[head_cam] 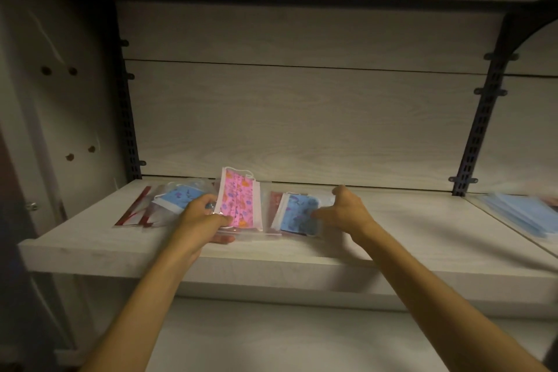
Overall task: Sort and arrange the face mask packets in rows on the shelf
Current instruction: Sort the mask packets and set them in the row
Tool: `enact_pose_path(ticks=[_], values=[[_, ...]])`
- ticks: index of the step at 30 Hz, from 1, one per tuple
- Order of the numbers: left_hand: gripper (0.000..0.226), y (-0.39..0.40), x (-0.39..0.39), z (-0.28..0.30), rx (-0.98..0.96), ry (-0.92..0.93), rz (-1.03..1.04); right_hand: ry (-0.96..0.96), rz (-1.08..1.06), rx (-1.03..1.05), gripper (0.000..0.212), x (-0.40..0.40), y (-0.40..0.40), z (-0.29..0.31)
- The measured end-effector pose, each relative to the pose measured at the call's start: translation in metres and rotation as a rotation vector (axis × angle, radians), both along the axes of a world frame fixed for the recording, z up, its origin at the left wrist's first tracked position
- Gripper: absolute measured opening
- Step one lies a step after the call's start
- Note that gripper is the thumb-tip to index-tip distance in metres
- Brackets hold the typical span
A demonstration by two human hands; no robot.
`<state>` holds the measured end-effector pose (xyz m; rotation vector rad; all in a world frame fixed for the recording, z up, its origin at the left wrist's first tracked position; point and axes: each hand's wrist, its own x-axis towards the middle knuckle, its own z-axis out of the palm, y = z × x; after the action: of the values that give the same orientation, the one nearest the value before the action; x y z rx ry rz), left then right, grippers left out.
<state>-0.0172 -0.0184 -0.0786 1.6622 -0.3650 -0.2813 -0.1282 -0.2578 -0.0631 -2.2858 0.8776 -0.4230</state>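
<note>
On the pale wooden shelf lie three face mask packets in clear plastic. My left hand grips the pink patterned packet in the middle by its lower left edge, thumb underneath. Left of it lies a blue patterned packet on red-edged wrapping. To the right lies another blue patterned packet. My right hand touches that packet's right edge with its fingers extended and thumb raised.
A stack of plain blue masks lies on the neighbouring shelf at the far right. Black slotted uprights flank the wood back panel. Another shelf hangs overhead, and a lower one shows beneath my arms.
</note>
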Motion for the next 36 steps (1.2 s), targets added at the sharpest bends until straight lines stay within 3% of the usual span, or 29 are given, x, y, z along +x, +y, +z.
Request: enact_pose_path(ticks=[4,9,13,19,21,29,36], values=[[0.030,0.001,0.002,0.000,0.005,-0.006,-0.016,0.261,-0.008,-0.139,0.080,-0.001,0.009,0.004],[0.028,0.000,0.003,0.001,-0.007,-0.013,-0.029,0.244,-0.068,0.072,0.076,-0.002,0.008,0.011],[0.030,0.000,0.008,-0.003,-0.022,0.011,-0.046,0.152,-0.137,0.274,0.066,-0.009,0.006,0.017],[0.029,-0.001,0.018,-0.005,0.023,0.013,-0.103,-0.123,-0.135,0.611,0.032,-0.028,0.008,0.020],[0.029,-0.002,0.019,-0.003,0.006,0.062,-0.130,-0.158,-0.110,0.636,0.023,-0.037,0.016,0.021],[0.033,-0.001,-0.007,0.006,-0.169,0.137,-0.286,-0.459,0.023,0.775,0.023,-0.087,0.029,0.012],[0.043,-0.011,-0.066,0.004,-0.259,0.136,-0.413,-0.612,0.044,0.683,0.014,-0.152,0.018,0.001]])
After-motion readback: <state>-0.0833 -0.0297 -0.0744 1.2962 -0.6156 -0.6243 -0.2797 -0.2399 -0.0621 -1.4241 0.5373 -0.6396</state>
